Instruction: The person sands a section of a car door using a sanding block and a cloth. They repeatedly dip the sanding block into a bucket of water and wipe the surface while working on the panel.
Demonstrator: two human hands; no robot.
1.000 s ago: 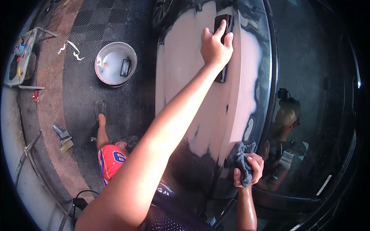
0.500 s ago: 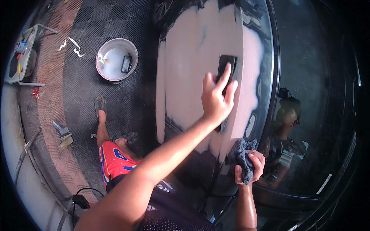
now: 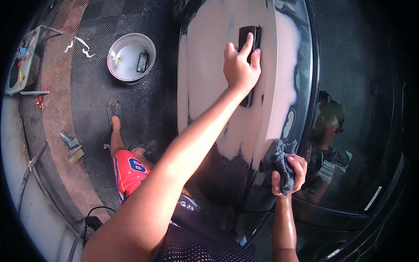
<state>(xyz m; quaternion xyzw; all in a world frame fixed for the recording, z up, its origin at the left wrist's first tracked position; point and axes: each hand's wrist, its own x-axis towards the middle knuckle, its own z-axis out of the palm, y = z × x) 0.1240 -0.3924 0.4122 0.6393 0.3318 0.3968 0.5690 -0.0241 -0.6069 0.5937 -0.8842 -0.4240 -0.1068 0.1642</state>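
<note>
My left hand [image 3: 241,66] presses a long black sanding block [image 3: 248,41] flat against the pale filler patch [image 3: 205,78] on a black car body panel [image 3: 301,26]. The block runs lengthwise under my palm, its top end showing above my fingers. My right hand [image 3: 289,171] is low on the panel, closed on a bunched dark grey cloth [image 3: 279,160] held against the panel's lower edge. The panel's glossy black part to the right reflects a person.
A round metal basin [image 3: 131,56] with water and a dark block in it stands on the dark textured floor mat [image 3: 91,105]. A grey tool tray [image 3: 22,61] lies at far left. A scraper [image 3: 72,144] lies on the floor. My leg in red shorts [image 3: 128,168] is below.
My left hand slid the sanding block down the filler patch half a second ago, then back up to near the top. My right hand with the cloth stayed put.
</note>
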